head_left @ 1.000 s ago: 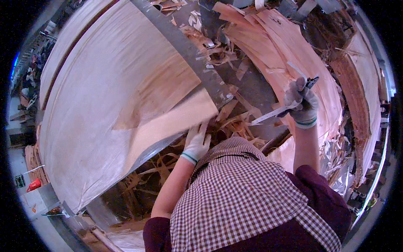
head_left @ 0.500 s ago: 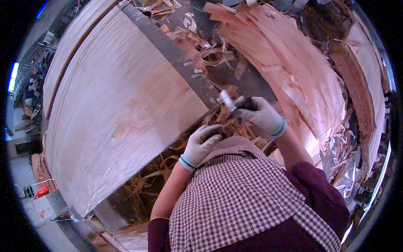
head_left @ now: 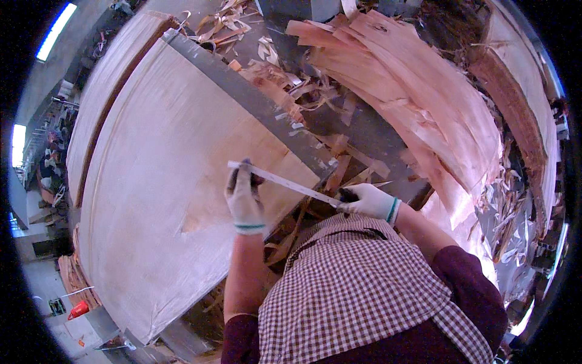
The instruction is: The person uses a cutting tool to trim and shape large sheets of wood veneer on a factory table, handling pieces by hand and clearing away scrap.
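From my end, I saw the white strip (head_left: 291, 185) stretched between the two hands, its long axis slanting from upper left down to lower right. One end poked just past the fingertips of the left hand (head_left: 247, 203), pointing away to the left; the other ran into the right hand (head_left: 373, 201). It was thin, narrow and straight. The left hand was nearly closed, fingers bent and pinching the strip; the right was curled in a close grip at the lower end. I couldn't tell what else, if anything, that palm held.

Below the left hand spread the pale wood sheet (head_left: 151, 151), smooth, with faint curved grain. Ahead of that hand ran a flat grey strip of edging (head_left: 242, 97). Beyond the right hand lay layered pinkish wood sheets (head_left: 400, 91), ragged-ended, and curled, papery shavings (head_left: 315, 94).
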The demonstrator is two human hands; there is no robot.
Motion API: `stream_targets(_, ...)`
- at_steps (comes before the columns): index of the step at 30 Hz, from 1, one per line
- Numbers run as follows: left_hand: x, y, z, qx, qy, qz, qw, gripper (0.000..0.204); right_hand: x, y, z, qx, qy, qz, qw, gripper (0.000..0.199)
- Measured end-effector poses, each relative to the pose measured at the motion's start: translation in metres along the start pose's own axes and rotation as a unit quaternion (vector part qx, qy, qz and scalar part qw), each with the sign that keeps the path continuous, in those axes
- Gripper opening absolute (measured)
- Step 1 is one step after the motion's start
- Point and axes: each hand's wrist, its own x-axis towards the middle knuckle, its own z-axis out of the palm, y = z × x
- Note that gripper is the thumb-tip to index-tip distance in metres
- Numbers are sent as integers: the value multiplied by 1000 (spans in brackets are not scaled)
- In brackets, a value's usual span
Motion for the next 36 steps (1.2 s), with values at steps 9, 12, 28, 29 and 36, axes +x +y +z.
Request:
stream_targets(9,217,-68,-60,303,-9,198,932,20,60,-21,60,301,76,93,946,27)
stream_targets(12,242,-65,-24,524,27,301,797,23,88,-17,67,311,123,73,940,28)
stream_targets(28,76,-128,-16,729,-202,269,596,69,128,25,66,147,147,36,977,35)
stream_targets(29,74,-129,-16,732,-198,271,593,70,130,32,62,-27,184,-24,982,36)
stream_targets(36,77,-113,-36,683,-211,244,655,65,103,12,19,-216,41,5,975,39)
